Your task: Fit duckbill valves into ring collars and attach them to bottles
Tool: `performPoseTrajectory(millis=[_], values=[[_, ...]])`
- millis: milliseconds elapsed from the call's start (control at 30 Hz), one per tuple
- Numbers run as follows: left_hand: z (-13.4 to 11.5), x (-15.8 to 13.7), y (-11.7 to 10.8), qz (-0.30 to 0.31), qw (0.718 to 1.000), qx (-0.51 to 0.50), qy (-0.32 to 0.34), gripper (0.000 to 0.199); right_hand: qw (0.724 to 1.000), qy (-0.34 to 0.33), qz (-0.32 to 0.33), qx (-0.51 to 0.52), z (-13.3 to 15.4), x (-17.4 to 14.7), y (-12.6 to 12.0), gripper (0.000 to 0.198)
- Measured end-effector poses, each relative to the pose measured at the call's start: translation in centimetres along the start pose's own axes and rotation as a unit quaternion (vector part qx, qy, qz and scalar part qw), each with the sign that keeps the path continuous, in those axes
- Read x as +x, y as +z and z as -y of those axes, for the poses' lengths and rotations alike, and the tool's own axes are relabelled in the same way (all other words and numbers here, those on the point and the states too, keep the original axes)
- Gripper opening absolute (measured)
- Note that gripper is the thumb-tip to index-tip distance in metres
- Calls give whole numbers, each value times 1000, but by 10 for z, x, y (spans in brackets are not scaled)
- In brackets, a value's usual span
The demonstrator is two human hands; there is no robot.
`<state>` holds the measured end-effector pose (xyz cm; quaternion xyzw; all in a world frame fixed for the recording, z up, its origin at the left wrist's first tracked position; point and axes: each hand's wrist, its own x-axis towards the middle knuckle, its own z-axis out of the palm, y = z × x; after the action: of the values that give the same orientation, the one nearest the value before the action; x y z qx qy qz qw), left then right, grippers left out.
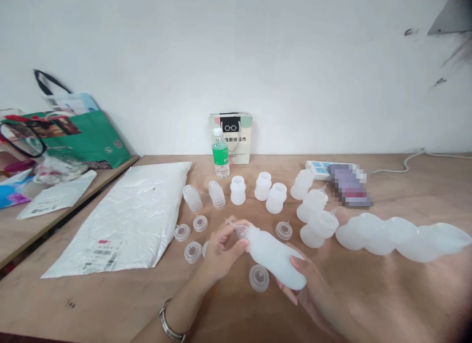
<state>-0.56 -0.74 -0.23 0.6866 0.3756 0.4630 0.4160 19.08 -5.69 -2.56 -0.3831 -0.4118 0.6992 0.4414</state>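
My right hand (pixel 311 281) is wrapped round the body of a frosted white squeeze bottle (pixel 275 257), tilted with its neck toward the left. At that neck, my left hand (pixel 223 249) pinches a clear pointed tip (pixel 241 230) between thumb and fingers. Below the bottle a clear ring-shaped cap (pixel 259 278) lies on the table. More such caps lie left of my left hand, among them a ring cap (pixel 192 252) and a smaller ring cap (pixel 200 223); one is partly hidden by that hand. Beyond the bottle lies another cap (pixel 283 230).
Short white jars (pixel 238 190) and clear domed covers (pixel 217 195) stand behind my hands. Tipped jars (pixel 319 230) and a row of white bottles (pixel 387 234) are on the right. A white parcel (pixel 129 210), water bottle (pixel 221 156), paper bag (pixel 241 141) and power strip (pixel 319 170) surround them.
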Motion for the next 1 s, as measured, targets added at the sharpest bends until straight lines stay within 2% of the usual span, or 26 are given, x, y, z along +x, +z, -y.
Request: performPoseTrajectory(millis=[67,133,233,333,400,467,567,667,767,933,1000], values=[[-1,0,-1,3,1000,10,10,31,1000,14,9,22,4,0,1,42],[-3,-1,-1,6,1000,12,26,31,999,12,45,-19,14,-1,0,43],[-7,-1,-1,40,998,0,52,34,979,-1,99,-179,34,-5,-3,31],[-10,-1,1,124,991,-4,53,47,942,-3,91,-323,43,-16,-6,20],[-10,-1,1,149,987,-17,52,67,929,-32,30,-367,36,-27,-11,22],[-11,-1,0,129,990,-30,48,76,919,-84,-77,-377,22,-38,-22,28],[-13,0,-1,102,994,7,22,55,886,-140,-227,-378,-1,-52,-47,35],[-18,0,2,166,981,97,-19,42,844,-155,-313,-407,-11,-60,-68,40],[-21,0,6,254,952,167,-30,50,834,-159,-342,-404,-9,-61,-76,36],[-11,-3,12,324,918,228,1,67,860,-113,-341,-363,-10,-56,-81,41],[-6,-4,12,342,908,243,1,67,875,-86,-325,-349,-12,-52,-84,44]])
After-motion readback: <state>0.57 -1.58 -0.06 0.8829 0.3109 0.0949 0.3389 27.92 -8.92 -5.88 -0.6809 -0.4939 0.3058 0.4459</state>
